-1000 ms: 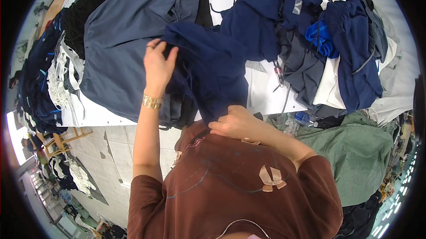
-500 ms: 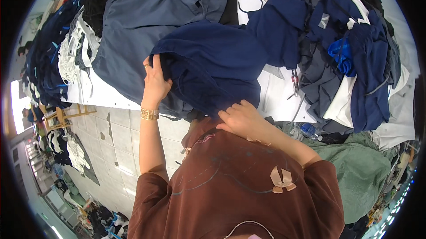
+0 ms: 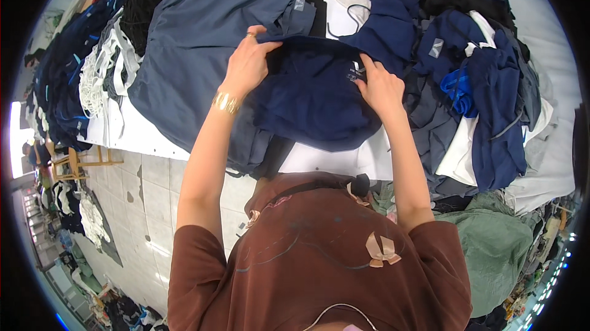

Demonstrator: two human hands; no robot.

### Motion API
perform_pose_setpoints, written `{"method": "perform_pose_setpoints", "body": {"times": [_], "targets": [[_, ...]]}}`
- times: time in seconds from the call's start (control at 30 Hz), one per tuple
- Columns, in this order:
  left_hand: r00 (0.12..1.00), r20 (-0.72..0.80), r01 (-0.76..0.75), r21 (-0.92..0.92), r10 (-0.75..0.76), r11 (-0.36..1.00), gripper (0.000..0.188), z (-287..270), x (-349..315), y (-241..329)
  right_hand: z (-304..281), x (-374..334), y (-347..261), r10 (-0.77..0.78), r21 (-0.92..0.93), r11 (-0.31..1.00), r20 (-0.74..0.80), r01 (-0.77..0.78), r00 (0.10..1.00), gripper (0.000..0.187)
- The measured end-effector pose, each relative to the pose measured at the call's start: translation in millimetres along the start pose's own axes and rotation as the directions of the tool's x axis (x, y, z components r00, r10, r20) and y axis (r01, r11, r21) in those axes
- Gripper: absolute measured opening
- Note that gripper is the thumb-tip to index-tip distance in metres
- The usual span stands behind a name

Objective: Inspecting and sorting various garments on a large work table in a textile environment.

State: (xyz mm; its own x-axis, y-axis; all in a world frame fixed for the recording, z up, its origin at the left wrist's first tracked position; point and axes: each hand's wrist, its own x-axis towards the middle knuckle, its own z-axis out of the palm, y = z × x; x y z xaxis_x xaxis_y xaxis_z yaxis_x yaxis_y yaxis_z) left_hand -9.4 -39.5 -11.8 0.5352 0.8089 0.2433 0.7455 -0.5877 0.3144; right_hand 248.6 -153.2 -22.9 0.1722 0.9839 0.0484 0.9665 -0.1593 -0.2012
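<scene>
A navy garment lies on the table in front of me, its wide opening held spread between my hands. My left hand pinches the left end of the opening's far edge, thumb and fingers closed on the cloth. At the right end, my right hand has the edge between thumb and fingers. A small printed label shows on the inside, close to my right thumb. Under and left of the navy garment spreads a grey garment, partly covered by it and by my left hand.
Piled navy, grey and white clothes fill the table's right side, a bright blue cloth among them. White cords and black cords lie at the left. A green sack stands at the lower right.
My right hand has moved from the near edge up to the right end of the opening. My left hand has shifted up and right. The garment's inside and label now show.
</scene>
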Motion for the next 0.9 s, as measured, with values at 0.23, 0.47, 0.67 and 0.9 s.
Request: {"method": "perform_pose_setpoints", "body": {"times": [0.23, 0.47, 0.67, 0.9], "targets": [[0.963, 0.269, 0.012, 0.096, -0.037, 0.995, 0.056, 38.7, 53.7, -7.1, 28.7, 4.0, 29.4, -0.061, 0.07, 0.995, -0.086, 0.067, 0.994, 0.03], [0.971, 0.239, -0.04, 0.116, 0.011, 0.993, 0.053, 42.1, 58.1, -9.0, 37.1, -26.8, 52.3, -0.206, 0.161, 0.958, -0.193, 0.238, 0.959, 0.032], [0.979, 0.203, -0.007, 0.112, -0.016, 0.994, 0.051, 30.0, 59.3, -4.0, 32.0, -48.0, 42.3, -0.214, 0.131, 0.966, -0.082, 0.224, 0.973, 0.043], [0.978, 0.204, 0.024, 0.115, -0.048, 0.993, 0.052, 20.8, 54.7, -4.7, 25.4, -55.2, 32.2, -0.29, 0.063, 0.953, -0.08, 0.295, 0.954, 0.039]]}}
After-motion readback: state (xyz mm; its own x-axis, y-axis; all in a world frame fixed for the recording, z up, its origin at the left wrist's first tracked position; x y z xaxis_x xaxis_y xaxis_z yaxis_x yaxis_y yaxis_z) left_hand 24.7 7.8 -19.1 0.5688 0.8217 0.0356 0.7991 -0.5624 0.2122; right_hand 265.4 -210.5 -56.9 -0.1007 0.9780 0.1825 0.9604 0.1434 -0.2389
